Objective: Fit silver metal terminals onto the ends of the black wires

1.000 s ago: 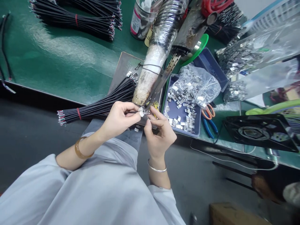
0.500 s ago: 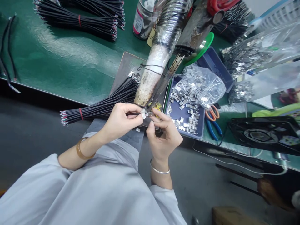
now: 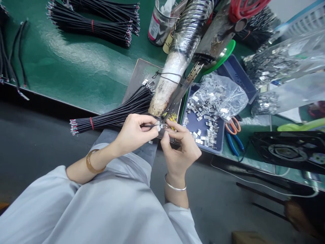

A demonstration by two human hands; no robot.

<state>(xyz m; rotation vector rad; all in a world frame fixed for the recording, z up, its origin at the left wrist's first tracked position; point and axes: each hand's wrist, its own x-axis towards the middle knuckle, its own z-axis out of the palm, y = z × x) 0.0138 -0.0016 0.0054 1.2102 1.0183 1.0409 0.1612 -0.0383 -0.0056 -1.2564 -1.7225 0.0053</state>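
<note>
The left hand is closed in a pinch, thumb and forefinger gripping the end of a thin black wire that runs level toward the right. The right hand is closed too, its thumb and fingers nipped on a small metal shell that meets the wire's tip. Whether the two are joined is too small to tell. Both hands hang just off the near edge of the green bench, in front of a dark metal plate that reaches that edge. An amber bangle sits on the left wrist and a silver bangle on the right.

Just beyond the fingertips a foil-and-tape wrapped duct slants down from the far side onto the plate. A slotted metal strip runs alongside it, its lower end close above the shell. A bundle of black wires tied with a red band lies across the plate, its stripped ends overhanging the near edge to the left.

Right of the plate, a blue tray at the near edge holds loose metal shells, and a clear bag of shells rests on its far end. Orange-handled scissors and blue-handled pliers lie just beside the tray, with a black fan further right. Toward the far edge lie more banded wire bundles and a glass jar.
</note>
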